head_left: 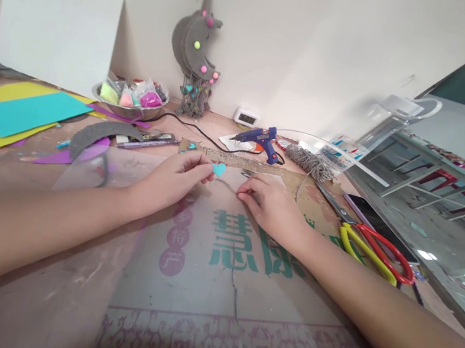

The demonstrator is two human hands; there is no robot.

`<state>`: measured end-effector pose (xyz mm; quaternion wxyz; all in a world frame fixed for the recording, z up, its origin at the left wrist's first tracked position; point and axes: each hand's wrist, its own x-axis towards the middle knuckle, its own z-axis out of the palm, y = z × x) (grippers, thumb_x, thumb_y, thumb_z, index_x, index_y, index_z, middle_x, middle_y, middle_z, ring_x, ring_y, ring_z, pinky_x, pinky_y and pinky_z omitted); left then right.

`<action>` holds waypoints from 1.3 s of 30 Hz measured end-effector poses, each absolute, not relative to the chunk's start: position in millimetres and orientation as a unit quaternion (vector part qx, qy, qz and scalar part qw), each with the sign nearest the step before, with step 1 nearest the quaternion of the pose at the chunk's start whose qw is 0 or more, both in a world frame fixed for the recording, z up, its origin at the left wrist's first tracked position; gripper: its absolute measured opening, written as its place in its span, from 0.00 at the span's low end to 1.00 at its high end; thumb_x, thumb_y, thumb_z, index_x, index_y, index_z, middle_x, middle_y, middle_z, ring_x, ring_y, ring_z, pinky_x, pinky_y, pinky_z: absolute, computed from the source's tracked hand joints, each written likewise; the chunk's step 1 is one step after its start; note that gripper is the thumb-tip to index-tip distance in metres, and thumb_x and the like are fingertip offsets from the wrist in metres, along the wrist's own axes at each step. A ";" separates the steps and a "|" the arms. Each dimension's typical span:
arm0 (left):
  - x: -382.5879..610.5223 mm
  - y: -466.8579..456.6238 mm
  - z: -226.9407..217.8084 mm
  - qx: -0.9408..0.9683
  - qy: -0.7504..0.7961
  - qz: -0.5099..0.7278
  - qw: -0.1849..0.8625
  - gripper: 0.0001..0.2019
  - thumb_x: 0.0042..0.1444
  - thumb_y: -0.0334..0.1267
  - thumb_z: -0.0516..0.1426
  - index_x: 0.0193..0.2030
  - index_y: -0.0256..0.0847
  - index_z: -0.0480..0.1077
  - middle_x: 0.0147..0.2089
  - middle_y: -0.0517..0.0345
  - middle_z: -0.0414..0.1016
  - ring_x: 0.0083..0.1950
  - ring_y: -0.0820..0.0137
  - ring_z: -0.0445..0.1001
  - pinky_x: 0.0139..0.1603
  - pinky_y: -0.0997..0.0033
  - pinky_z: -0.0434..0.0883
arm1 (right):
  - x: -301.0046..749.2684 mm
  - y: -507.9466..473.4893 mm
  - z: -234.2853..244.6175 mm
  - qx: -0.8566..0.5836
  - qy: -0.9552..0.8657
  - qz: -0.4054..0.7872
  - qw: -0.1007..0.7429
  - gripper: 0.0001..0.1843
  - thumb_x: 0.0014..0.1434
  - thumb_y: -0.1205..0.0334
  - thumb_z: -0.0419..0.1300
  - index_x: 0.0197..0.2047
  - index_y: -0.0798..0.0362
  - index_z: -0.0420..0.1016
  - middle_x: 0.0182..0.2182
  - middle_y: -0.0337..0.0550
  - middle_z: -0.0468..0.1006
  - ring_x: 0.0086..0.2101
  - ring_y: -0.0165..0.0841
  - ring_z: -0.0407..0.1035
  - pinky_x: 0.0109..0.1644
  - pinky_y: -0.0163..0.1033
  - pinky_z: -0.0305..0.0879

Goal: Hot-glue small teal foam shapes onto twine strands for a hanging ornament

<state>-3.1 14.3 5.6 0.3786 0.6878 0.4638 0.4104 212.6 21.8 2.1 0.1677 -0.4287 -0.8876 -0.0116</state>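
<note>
My left hand (173, 178) pinches a small teal heart-shaped cutout (218, 168) between thumb and fingers, just above the cardboard sheet (212, 290). My right hand (270, 201) rests on the cardboard a little to the right, fingers curled and pressed down on a thin grey string (226, 183) that runs between the two hands. What the right fingers hold beyond that string is hidden.
A blue glue gun (260, 140), a bundle of grey twine (309, 162), red and yellow scissors (370, 246) and a phone (375, 220) lie right. Teal and yellow paper sheets (9, 113), a metal bowl (130, 103) and grey moon decoration (198, 51) stand left and behind.
</note>
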 end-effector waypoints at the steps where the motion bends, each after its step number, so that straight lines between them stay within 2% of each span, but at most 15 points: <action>1: -2.7 12.9 5.6 0.695 0.461 0.403 0.377 0.10 0.57 0.38 0.49 0.29 0.39 0.66 0.30 0.61 0.70 0.32 0.74 0.67 0.31 0.76 0.62 | 213.2 22.2 0.8 -0.432 -0.885 -0.005 0.175 0.08 0.61 0.63 0.52 0.34 0.53 0.70 0.33 0.44 0.73 0.37 0.35 0.66 0.42 0.40 0.60; 4: -2.2 9.0 5.7 0.720 0.446 0.374 0.376 0.10 0.58 0.41 0.48 0.31 0.40 0.66 0.31 0.61 0.71 0.33 0.72 0.68 0.33 0.75 0.63 | 214.4 20.7 0.3 -0.438 -0.877 0.002 0.200 0.06 0.62 0.66 0.49 0.35 0.53 0.66 0.32 0.42 0.72 0.34 0.33 0.65 0.38 0.38 0.59; 9: -1.5 6.9 7.3 0.798 0.384 0.332 0.325 0.09 0.57 0.37 0.49 0.29 0.39 0.67 0.46 0.56 0.73 0.49 0.66 0.68 0.47 0.70 0.64 | 208.6 12.0 4.6 -0.381 -0.894 -0.007 0.234 0.07 0.63 0.66 0.48 0.38 0.53 0.67 0.32 0.42 0.74 0.34 0.33 0.65 0.39 0.38 0.58; 12: 0.3 7.2 8.2 0.824 0.379 0.269 0.325 0.08 0.55 0.37 0.49 0.30 0.40 0.68 0.34 0.60 0.72 0.37 0.70 0.69 0.36 0.73 0.64 | 203.4 9.4 6.3 -0.344 -0.902 0.026 0.259 0.07 0.63 0.66 0.49 0.39 0.52 0.68 0.34 0.41 0.74 0.36 0.32 0.67 0.41 0.38 0.60; 15: 1.8 7.2 9.3 0.810 0.397 0.255 0.348 0.08 0.54 0.36 0.49 0.28 0.40 0.66 0.24 0.64 0.66 0.27 0.73 0.64 0.27 0.75 0.60 | 203.3 12.0 11.5 -0.346 -0.889 0.075 0.291 0.07 0.61 0.65 0.53 0.42 0.53 0.69 0.38 0.43 0.75 0.40 0.32 0.68 0.45 0.39 0.63; 18: 0.6 9.1 9.9 0.738 0.441 0.324 0.395 0.09 0.54 0.39 0.50 0.26 0.40 0.63 0.21 0.65 0.61 0.23 0.75 0.60 0.24 0.75 0.58 | 215.1 17.8 25.3 -0.379 -0.842 0.134 0.360 0.12 0.59 0.59 0.56 0.45 0.52 0.69 0.45 0.47 0.74 0.47 0.36 0.67 0.50 0.42 0.63; 21: -2.9 13.4 10.2 0.655 0.485 0.410 0.411 0.09 0.54 0.40 0.49 0.26 0.40 0.63 0.23 0.63 0.62 0.25 0.73 0.61 0.25 0.74 0.59 | 238.4 18.2 39.4 -0.408 -0.779 0.240 0.410 0.15 0.61 0.52 0.53 0.41 0.53 0.72 0.38 0.45 0.78 0.41 0.35 0.72 0.48 0.43 0.66; 24: -5.3 16.2 12.1 0.633 0.509 0.448 0.375 0.09 0.53 0.39 0.50 0.24 0.40 0.64 0.27 0.60 0.66 0.32 0.71 0.64 0.31 0.73 0.62 | 263.4 5.3 41.1 -0.422 -0.785 0.287 0.351 0.22 0.64 0.50 0.45 0.38 0.54 0.75 0.35 0.47 0.79 0.38 0.35 0.74 0.49 0.45 0.67; 27: -3.9 14.2 16.1 0.627 0.525 0.440 0.371 0.10 0.53 0.40 0.51 0.23 0.40 0.64 0.27 0.61 0.66 0.31 0.70 0.63 0.30 0.73 0.61 | 279.5 -18.3 35.0 -0.404 -0.857 0.251 0.199 0.23 0.64 0.50 0.46 0.54 0.51 0.69 0.56 0.49 0.69 0.56 0.39 0.61 0.61 0.52 0.55; 29: -1.9 11.6 18.8 0.622 0.526 0.435 0.384 0.10 0.53 0.40 0.52 0.23 0.40 0.63 0.25 0.62 0.64 0.28 0.71 0.63 0.28 0.73 0.60 | 284.5 -33.7 34.5 -0.356 -0.893 0.250 0.111 0.27 0.62 0.49 0.49 0.61 0.50 0.61 0.62 0.48 0.58 0.62 0.40 0.50 0.64 0.54 0.48; 31: -0.2 9.7 20.6 0.615 0.522 0.433 0.402 0.10 0.53 0.41 0.52 0.23 0.41 0.63 0.22 0.63 0.63 0.25 0.71 0.61 0.26 0.73 0.59 | 286.4 -43.8 37.9 -0.267 -0.899 0.345 0.040 0.25 0.64 0.47 0.43 0.55 0.47 0.69 0.58 0.46 0.67 0.60 0.37 0.56 0.61 0.51 0.55; 34: 0.4 9.0 20.8 0.613 0.520 0.430 0.410 0.11 0.53 0.40 0.52 0.23 0.41 0.63 0.21 0.64 0.62 0.24 0.72 0.61 0.26 0.73 0.59 | 284.1 -47.7 43.0 -0.262 -0.851 0.441 0.110 0.33 0.65 0.46 0.32 0.51 0.47 0.73 0.52 0.46 0.73 0.55 0.36 0.64 0.56 0.47 0.63; 36: -0.4 9.5 19.3 0.619 0.520 0.431 0.402 0.11 0.54 0.40 0.52 0.23 0.41 0.63 0.22 0.63 0.63 0.25 0.72 0.62 0.26 0.73 0.60 | 277.5 -46.8 43.7 -0.342 -0.835 0.396 0.172 0.28 0.65 0.46 0.38 0.59 0.48 0.64 0.59 0.47 0.65 0.59 0.37 0.57 0.61 0.49 0.56; 38: -1.4 10.3 16.5 0.617 0.518 0.437 0.401 0.11 0.54 0.41 0.52 0.23 0.40 0.63 0.24 0.63 0.63 0.26 0.72 0.62 0.26 0.74 0.60 | 266.3 -46.2 44.2 -0.348 -0.852 0.365 0.142 0.26 0.63 0.49 0.46 0.62 0.49 0.60 0.62 0.46 0.58 0.62 0.37 0.50 0.65 0.50 0.48; 39: -1.8 10.7 14.9 0.612 0.515 0.440 0.409 0.11 0.54 0.41 0.52 0.23 0.41 0.63 0.24 0.63 0.63 0.27 0.72 0.62 0.26 0.74 0.60 | 259.4 -45.6 44.8 -0.321 -0.860 0.381 0.109 0.25 0.64 0.50 0.46 0.61 0.49 0.62 0.61 0.45 0.60 0.62 0.36 0.51 0.65 0.49 0.48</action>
